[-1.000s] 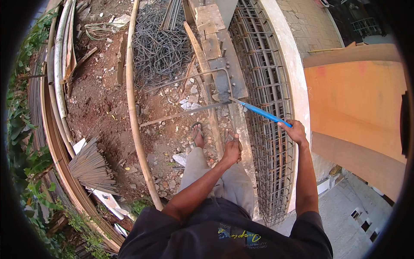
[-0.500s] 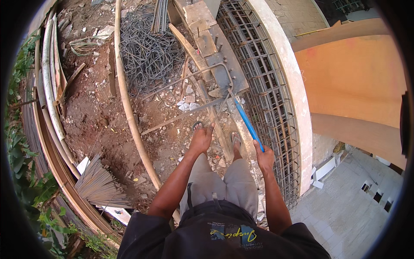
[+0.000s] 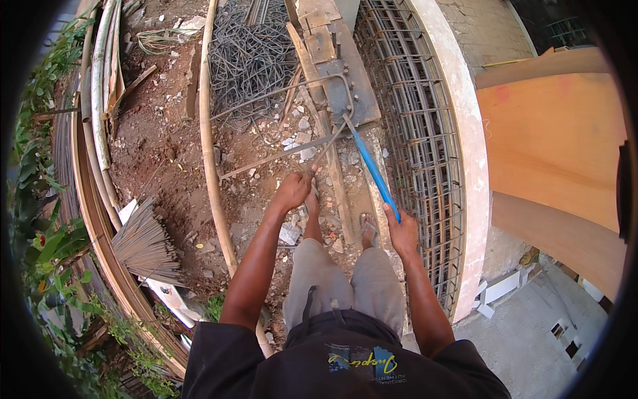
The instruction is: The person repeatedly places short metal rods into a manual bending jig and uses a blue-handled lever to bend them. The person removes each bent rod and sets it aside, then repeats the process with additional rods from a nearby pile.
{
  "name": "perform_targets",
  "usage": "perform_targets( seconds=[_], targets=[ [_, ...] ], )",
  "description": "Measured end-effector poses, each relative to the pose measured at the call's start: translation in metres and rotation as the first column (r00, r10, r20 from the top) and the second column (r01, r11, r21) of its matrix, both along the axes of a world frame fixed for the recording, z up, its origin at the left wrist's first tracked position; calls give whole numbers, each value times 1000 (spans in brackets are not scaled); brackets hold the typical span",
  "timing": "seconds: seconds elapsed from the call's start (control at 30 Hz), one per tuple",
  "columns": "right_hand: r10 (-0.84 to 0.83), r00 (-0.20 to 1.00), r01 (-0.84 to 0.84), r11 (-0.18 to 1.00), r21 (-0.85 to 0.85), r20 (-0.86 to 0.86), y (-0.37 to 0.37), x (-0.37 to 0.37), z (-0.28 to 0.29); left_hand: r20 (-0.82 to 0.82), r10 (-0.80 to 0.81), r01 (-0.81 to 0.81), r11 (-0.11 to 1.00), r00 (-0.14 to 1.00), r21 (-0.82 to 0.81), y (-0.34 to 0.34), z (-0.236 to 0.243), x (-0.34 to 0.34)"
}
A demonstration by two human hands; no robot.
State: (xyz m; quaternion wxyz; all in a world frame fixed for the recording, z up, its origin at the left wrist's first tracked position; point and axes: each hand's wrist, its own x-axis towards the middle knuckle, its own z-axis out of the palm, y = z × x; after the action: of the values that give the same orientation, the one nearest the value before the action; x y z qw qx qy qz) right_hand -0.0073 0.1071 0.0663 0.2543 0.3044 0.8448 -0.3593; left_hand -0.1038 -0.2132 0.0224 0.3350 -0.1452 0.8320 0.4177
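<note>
My left hand [image 3: 293, 189] is closed around the near end of a thin steel rebar rod [image 3: 329, 78], which bends in an open hook shape on the bench ahead. In my right hand [image 3: 401, 229] is the lower end of a blue-handled bending bar [image 3: 373, 169]. Its bare metal tip meets the rod at the near edge of a dark metal plate [image 3: 365, 112] with several upright pegs. The plate lies on a wooden bench. My fingers hide the rod's very end.
A tangle of bent steel stirrups [image 3: 249, 60] lies ahead on rubble-strewn soil. Long rebar cages [image 3: 422, 133] run along my right beside a pale wall edge [image 3: 473, 199]. At left are a bamboo pole [image 3: 211, 146], a fanned rod bundle [image 3: 147, 243] and plants.
The view has shifted, so the scene sits farther right and higher on the left side. My left hand has moved slightly left with the rod's end; both hands keep their grips.
</note>
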Motion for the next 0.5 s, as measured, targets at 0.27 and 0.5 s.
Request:
perform_targets(
  seconds=[0.27, 0.5],
  targets=[
    [61, 998, -61, 998, -28, -10, -6, 18, -14, -399, 33, -174, 931, 916, -322, 53, 9, 23],
    [212, 975, -211, 977, 22, -66, 40, -9, 7, -327, 153, -200, 973, 932, -115, 47, -1, 25]
  ],
)
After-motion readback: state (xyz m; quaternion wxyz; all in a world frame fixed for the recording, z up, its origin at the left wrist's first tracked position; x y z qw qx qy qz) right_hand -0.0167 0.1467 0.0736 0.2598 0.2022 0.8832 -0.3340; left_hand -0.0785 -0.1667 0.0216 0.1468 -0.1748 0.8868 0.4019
